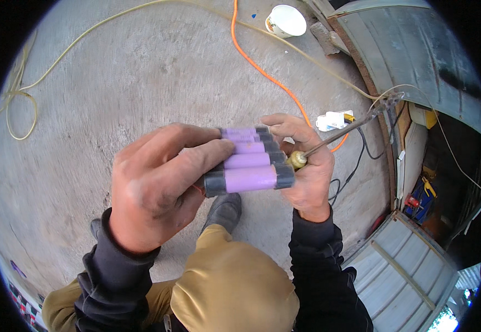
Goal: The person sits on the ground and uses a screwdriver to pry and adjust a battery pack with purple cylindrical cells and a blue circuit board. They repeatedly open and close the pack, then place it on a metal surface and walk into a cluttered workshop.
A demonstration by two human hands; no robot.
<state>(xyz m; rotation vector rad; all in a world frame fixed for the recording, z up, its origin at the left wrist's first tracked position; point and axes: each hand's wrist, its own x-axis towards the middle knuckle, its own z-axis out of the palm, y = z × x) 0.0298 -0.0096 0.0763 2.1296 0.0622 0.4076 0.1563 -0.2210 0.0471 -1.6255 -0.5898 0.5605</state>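
Note:
A battery pack [250, 180] of several purple cylindrical cells with black end bands is held up in front of me. My left hand [155, 180] is closed on its left end, fingers over the top and side. At the pack's right end is my right hand [313, 180], its fingers wrapped round a screwdriver [298, 160] with a yellowish handle. The long metal shaft slants away to the upper right. Whether my right fingers also support the pack is hidden behind it.
On the concrete floor [141, 77] lie an orange cord [262, 69] and a pale yellow cable [85, 34]. A white tub [286, 21] stands at the far side. A white socket block [333, 120] with black leads sits beyond my right hand. Metal sheet panels [412, 47] line the right.

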